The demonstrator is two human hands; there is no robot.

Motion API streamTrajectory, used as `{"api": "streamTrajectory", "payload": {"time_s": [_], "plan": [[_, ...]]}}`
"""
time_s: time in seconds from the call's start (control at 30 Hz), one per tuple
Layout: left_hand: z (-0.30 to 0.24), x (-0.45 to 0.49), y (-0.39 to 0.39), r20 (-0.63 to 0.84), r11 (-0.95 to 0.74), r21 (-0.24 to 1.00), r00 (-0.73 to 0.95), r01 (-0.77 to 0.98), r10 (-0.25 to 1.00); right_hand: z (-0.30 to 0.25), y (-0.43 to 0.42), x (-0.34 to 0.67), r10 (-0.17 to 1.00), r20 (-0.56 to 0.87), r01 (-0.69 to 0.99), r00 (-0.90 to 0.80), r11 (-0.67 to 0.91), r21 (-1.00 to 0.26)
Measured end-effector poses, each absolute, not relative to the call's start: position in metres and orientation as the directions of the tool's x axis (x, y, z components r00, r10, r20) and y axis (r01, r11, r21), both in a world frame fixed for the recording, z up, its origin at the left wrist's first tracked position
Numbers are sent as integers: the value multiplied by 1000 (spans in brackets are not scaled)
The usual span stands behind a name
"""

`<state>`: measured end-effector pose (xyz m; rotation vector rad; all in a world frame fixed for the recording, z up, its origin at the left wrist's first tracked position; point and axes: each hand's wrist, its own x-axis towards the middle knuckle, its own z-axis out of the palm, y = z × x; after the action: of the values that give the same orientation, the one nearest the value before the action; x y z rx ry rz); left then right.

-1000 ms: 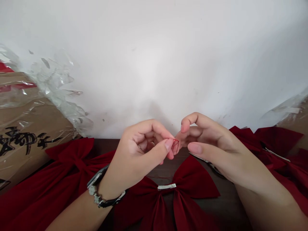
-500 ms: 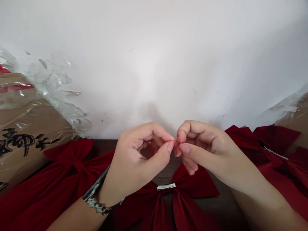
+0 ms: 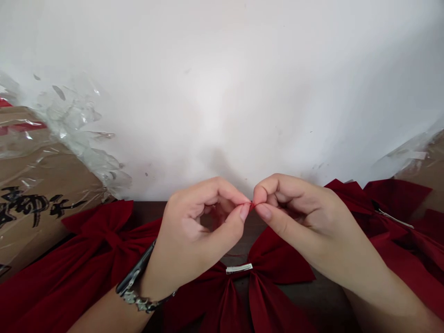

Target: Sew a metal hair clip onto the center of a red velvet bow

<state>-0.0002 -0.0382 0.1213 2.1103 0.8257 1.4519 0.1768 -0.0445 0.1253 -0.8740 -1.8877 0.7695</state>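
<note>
A short end of thin red thread [image 3: 252,205] is pinched at the meeting fingertips of my left hand [image 3: 197,226] and my right hand [image 3: 298,217]. Each thumb and forefinger closes on it, and most of the thread is hidden by my fingers. Just below my hands lies a dark red velvet bow [image 3: 280,263], with a metal hair clip [image 3: 237,268] along its centre. The clip touches neither hand. A dark band with a silver clasp [image 3: 133,289] circles my left wrist.
More red bows lie at the left [image 3: 100,231] and right [image 3: 395,199] on a dark wooden table [image 3: 256,226]. Behind it rises a white wall [image 3: 222,92]. A cardboard box with black characters [image 3: 38,194] and crumpled clear plastic [image 3: 78,120] stand at the left.
My fingertips have closed further on the thread, and my right hand's fingers have curled in. Less thread shows between my hands, which have come closer together.
</note>
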Motion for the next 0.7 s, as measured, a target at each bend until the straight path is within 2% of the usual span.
{"api": "streamTrajectory", "payload": {"time_s": [0.4,0.7], "plan": [[123,1,-40,744,-787,527,273,321,610,128,-49,175,750,594,379,-291,660,-649],[121,2,-42,757,-793,499,270,350,595,125,-50,174,770,600,422,-216,628,-654]]}}
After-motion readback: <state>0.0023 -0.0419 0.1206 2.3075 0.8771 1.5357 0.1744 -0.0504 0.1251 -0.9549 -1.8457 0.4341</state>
